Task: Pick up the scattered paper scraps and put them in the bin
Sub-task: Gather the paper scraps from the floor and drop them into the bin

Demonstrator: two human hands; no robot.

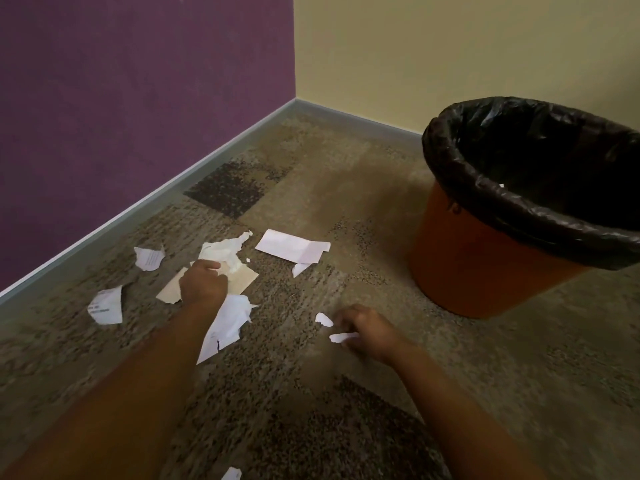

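Several white paper scraps lie scattered on the patterned carpet. My left hand (202, 280) is closed on a crumpled white scrap (225, 251) over a beige sheet (242, 278). My right hand (363, 329) rests on the carpet with its fingers pinched on a small white scrap (341, 337); another tiny scrap (323, 319) lies just left of it. An orange bin (478, 265) with a black liner (519, 202) stands at the right. A folded white sheet (292, 245) lies between the hands and the bin.
Two printed scraps (149, 258) (105, 304) lie near the grey skirting board (138, 206) under the purple wall. A large torn sheet (225, 323) lies by my left forearm. One more scrap (231, 474) shows at the bottom edge.
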